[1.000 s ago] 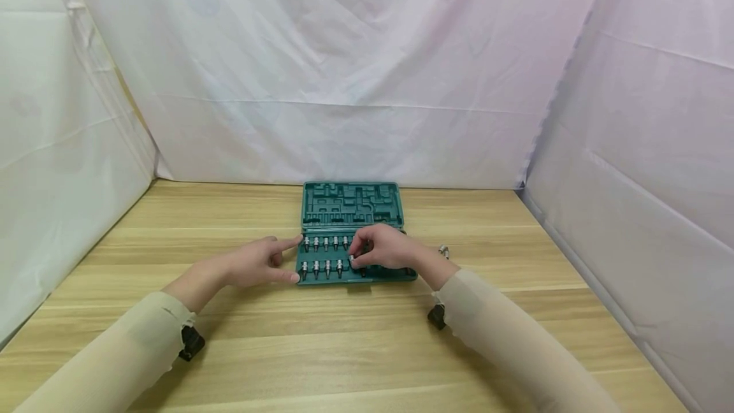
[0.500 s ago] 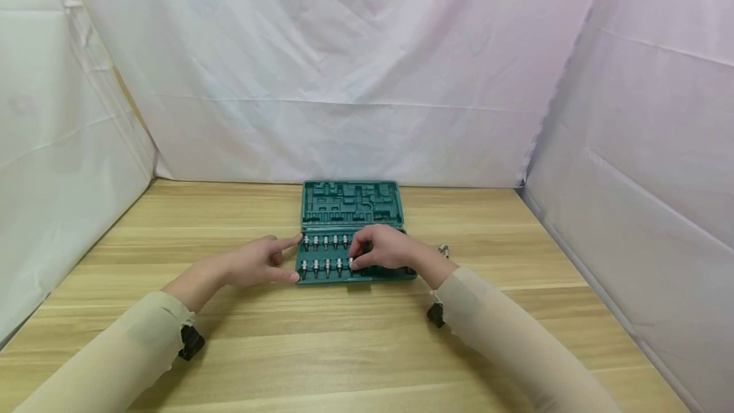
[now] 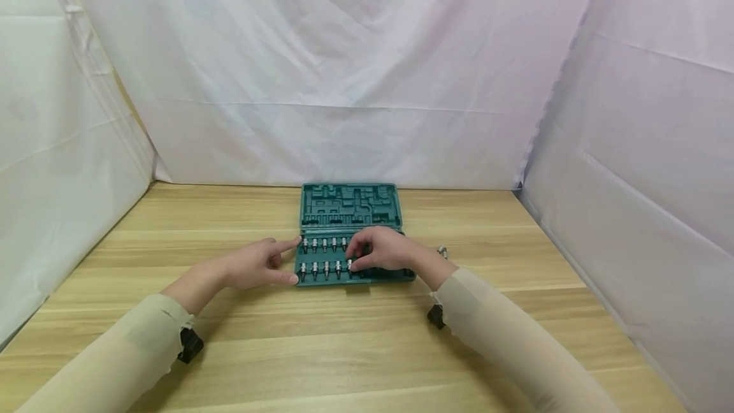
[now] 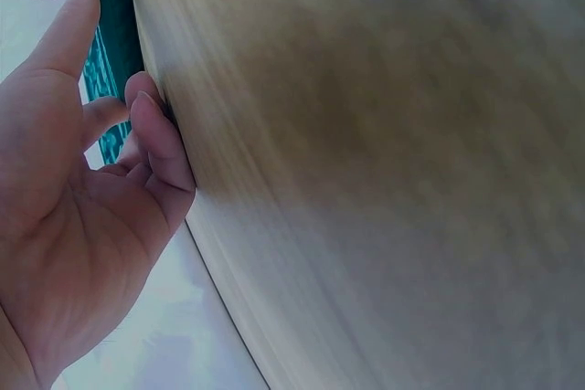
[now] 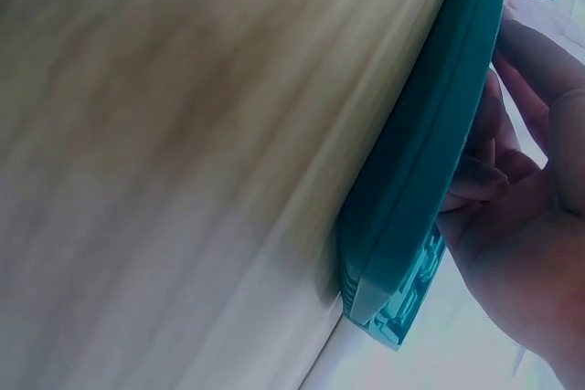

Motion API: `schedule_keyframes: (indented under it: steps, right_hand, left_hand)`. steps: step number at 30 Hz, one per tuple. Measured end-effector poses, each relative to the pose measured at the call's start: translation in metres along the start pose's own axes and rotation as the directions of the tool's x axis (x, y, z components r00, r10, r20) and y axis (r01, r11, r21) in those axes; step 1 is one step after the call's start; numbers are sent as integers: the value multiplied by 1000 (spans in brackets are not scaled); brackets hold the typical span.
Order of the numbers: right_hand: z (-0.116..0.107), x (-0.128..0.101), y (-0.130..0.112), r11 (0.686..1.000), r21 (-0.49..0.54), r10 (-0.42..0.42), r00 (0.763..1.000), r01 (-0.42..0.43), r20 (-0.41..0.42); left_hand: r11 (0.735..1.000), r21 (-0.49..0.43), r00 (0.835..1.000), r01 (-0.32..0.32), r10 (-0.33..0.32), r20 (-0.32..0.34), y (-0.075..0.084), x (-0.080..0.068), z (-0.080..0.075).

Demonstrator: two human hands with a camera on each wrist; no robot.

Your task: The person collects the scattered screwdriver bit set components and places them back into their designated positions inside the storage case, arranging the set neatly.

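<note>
An open green plastic case [image 3: 353, 283] lies on the table with its lid [image 3: 351, 204] folded back. Two rows of silver bit sockets with dark tips sit in its tray. At the case's left side rests my left hand [image 3: 252, 264], index finger and thumb extended against the edge, the other fingers bent beneath. Over the tray, my right hand [image 3: 385, 248] pinches a bit socket [image 3: 350, 264] in the front row between thumb and index finger. That hand covers the tray's right part. In the right wrist view the case's front wall [image 5: 411, 152] hides the fingertips.
A few loose silver sockets [image 3: 442, 252] lie on the table just right of the case, partly behind my right wrist. The wooden table [image 3: 321, 349] ends at white sheeting [image 3: 344, 81] at the back and both sides.
The bit socket under my right fingers has gone from slanted to lined up with the front row. My left hand holds its place on the case edge.
</note>
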State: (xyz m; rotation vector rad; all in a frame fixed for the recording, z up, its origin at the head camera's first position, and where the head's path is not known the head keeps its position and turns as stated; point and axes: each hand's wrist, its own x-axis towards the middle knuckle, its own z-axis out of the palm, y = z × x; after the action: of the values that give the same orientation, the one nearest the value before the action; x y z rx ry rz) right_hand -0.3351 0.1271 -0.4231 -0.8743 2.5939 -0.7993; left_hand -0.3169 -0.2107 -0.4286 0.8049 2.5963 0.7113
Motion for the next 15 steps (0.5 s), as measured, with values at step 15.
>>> schedule_keyframes:
  steps: [15]
  right_hand:
    - [-7, 4, 0, 999, 48, 15, 1000, -16, 14]
  left_hand:
    - [1000, -7, 1000, 0, 0, 4, 1, -1, -1]
